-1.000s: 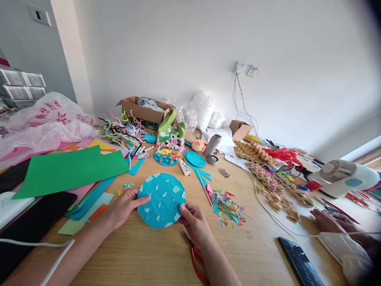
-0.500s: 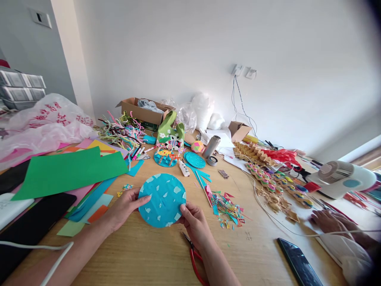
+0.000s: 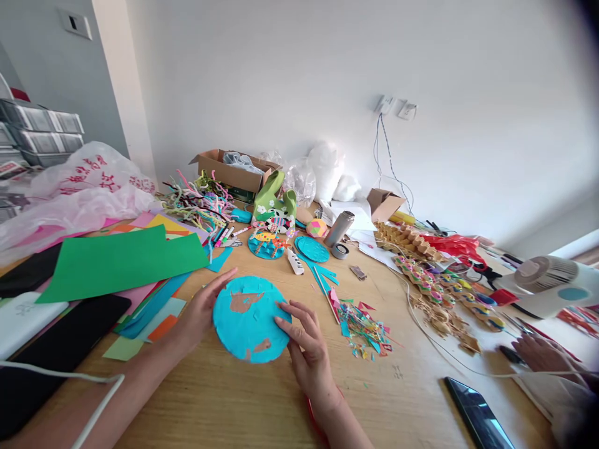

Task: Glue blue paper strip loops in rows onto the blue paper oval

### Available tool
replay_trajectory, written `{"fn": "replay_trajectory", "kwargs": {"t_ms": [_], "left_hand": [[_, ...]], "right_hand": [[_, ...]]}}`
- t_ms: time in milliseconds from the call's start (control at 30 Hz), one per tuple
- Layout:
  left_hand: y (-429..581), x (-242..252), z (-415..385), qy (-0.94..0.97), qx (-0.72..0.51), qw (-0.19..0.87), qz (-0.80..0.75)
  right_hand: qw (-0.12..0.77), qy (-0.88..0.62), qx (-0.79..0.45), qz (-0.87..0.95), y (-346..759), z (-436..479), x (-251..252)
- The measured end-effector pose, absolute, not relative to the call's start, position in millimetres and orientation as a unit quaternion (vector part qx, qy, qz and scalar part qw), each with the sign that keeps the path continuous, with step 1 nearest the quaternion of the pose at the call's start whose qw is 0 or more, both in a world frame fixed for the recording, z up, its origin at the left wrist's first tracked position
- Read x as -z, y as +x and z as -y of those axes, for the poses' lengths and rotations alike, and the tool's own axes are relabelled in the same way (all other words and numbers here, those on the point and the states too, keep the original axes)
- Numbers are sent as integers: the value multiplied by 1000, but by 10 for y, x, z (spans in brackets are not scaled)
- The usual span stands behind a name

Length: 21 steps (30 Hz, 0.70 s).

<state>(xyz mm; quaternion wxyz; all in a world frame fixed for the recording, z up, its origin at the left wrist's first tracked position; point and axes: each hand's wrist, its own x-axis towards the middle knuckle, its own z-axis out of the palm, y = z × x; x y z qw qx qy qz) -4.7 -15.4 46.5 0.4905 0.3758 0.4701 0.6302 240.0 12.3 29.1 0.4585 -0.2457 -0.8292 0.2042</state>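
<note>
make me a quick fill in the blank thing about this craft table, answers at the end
1. The left hand and right hand are both on a round, flat disc coloured mostly ____.
2. Where that colour is missing, the disc shows patches of ____.
3. The large, flat paper sheet on top of the pile left of the disc is ____.
4. The white plastic fan with a light-blue oval is near the picture's ____ edge.

Missing words: blue; brown; green; right.

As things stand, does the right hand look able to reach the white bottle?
Probably yes: the white bottle lies ahead of the right hand, with nothing tall between. That hand touches the blue disc and would likely need to let go first.
</note>
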Motion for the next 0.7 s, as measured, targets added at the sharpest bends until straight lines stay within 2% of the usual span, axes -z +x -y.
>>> {"fn": "replay_trajectory", "kwargs": {"t_ms": [100, 233, 467, 700], "left_hand": [[-46, -460, 171, 343, -619, 534, -463], [-40, -404, 155, 286, -606, 591, -449], [-46, -444, 152, 315, -570, 632, -420], [-56, -417, 173, 363, -569, 595, -437]], "right_hand": [[474, -249, -113, 837, 2406, -108, -299], [484, -277, -50, 829, 2421, -107, -283], [481, -293, -6, 826, 2461, -127, -264], [483, -318, -36, 815, 2421, -114, -263]]}}
